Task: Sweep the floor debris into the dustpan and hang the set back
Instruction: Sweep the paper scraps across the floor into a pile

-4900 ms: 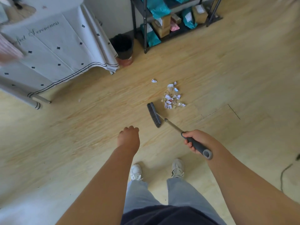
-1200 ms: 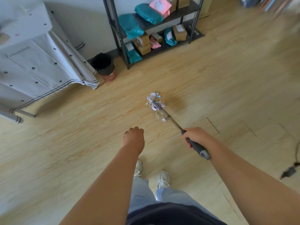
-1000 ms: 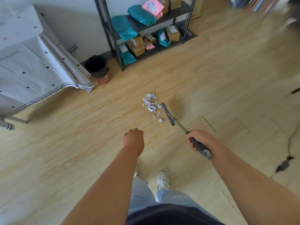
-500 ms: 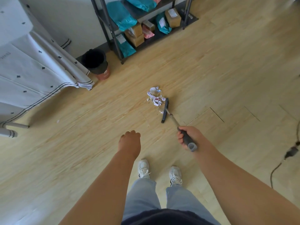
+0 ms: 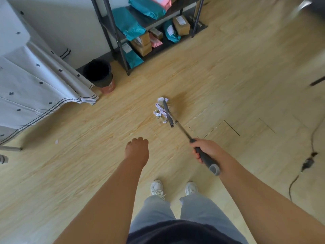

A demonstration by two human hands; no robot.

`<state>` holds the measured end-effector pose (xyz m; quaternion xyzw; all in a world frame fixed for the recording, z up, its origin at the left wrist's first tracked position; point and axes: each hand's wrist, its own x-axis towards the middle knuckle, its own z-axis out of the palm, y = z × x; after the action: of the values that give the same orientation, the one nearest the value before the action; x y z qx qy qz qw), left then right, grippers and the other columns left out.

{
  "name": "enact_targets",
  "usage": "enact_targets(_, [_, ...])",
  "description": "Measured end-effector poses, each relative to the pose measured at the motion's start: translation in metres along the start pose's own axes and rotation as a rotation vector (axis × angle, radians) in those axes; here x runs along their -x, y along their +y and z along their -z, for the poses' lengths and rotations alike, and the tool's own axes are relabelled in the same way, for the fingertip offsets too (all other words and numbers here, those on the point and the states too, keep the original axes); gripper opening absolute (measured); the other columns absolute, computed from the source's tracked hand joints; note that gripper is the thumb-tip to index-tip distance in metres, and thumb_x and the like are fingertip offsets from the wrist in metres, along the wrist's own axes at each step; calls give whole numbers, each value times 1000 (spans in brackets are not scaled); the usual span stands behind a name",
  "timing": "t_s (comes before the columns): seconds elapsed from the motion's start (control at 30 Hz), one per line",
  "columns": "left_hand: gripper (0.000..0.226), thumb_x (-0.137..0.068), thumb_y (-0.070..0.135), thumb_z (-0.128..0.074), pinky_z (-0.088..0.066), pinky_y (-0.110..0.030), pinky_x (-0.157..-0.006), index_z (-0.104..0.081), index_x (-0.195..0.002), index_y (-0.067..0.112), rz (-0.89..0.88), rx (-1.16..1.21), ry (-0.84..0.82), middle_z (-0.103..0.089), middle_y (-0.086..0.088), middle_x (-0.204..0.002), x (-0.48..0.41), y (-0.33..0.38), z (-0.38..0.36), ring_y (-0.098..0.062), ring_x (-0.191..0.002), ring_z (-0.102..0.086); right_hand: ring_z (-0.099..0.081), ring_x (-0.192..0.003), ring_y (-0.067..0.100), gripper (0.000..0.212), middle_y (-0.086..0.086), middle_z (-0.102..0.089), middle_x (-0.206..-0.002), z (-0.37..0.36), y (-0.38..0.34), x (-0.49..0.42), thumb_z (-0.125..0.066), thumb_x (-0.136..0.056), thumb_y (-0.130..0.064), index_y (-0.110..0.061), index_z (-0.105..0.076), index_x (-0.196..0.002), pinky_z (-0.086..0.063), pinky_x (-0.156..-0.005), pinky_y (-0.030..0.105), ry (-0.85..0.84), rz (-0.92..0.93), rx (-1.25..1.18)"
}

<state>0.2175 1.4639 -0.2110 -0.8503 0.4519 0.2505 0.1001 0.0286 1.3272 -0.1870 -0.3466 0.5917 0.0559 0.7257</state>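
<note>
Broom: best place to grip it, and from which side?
The thick grey grip at the broom's top end, from the right and above, where the right hand wraps it. The broom slants up toward the person, its head down against the debris.

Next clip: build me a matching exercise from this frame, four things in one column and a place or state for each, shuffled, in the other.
1. broom head
2. right hand
3. left hand
4. bin

A. fingers curled, holds nothing
B. on the floor beside the shelf rack
C. against the paper scraps
D. wrapped round the grip

Pairs: 1-C, 2-D, 3-A, 4-B
</note>
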Motion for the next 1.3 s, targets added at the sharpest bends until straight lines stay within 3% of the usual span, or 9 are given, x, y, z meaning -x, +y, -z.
enact_targets(0.13, [43,-95,2,-38,-44,-34,-93,-51,-133,17,2,54,-16,-50,-4,-129,-5,18,6,-25,-116,-50,-45,-38,7,32,2,-51,-63,17,-11,4,-52,-96,-11,-8,-54,-128,-37,-33,18,-32,-18,190])
enact_targets(0.37, [44,-94,-1,-37,-45,-34,-91,-51,-133,15,97,82,-6,-50,-5,-128,-4,43,7,-26,-114,-50,-46,-39,7,16,3,-53,-65,36,-28,-12,-53,-95,-14,-20,-57,-110,-37,-35,16,-123,-76,441])
enact_targets(0.53, [42,-95,0,-36,-45,-33,-91,-53,-130,15,162,107,-2,-52,-5,-126,1,64,4,-25,-113,-52,-48,-41,9,33,5,-55,-65,63,-42,-34,-55,-92,-13,-12,-57,-126,-39,-38,18,-83,-79,573])
enact_targets(0.7, [44,-94,0,-35,-42,-33,-97,-52,-131,15,212,152,-6,-52,-3,-128,1,92,1,-23,-116,-50,-50,-48,15,48,7,-58,-65,93,-68,-42,-54,-91,-8,-17,-50,-138,-41,-40,20,-55,14,762])
enact_targets(1.03, [43,-95,1,-35,-42,-34,-98,-53,-131,15,268,192,28,-52,-4,-129,-14,134,18,-24,-118,-49,-50,-45,13,62,5,-59,-64,148,-107,-29,-57,-90,-8,-22,-39,-148,-40,-40,22,-114,100,809])
enact_targets(1.2, [45,-93,1,-37,-39,-34,-99,-53,-132,16,260,200,72,-52,-4,-130,-22,154,32,-25,-120,-47,-49,-40,15,64,9,-59,-64,145,-105,-21,-55,-88,-1,-21,-40,-147,-40,-37,18,-84,184,954])
enact_targets(1.3, [45,-93,-1,-36,-40,-35,-99,-54,-131,15,249,202,81,-52,-5,-129,-24,163,34,-26,-120,-48,-50,-42,14,61,9,-59,-66,153,-109,-23,-55,-87,-2,-20,-46,-144,-41,-39,20,-68,177,908])
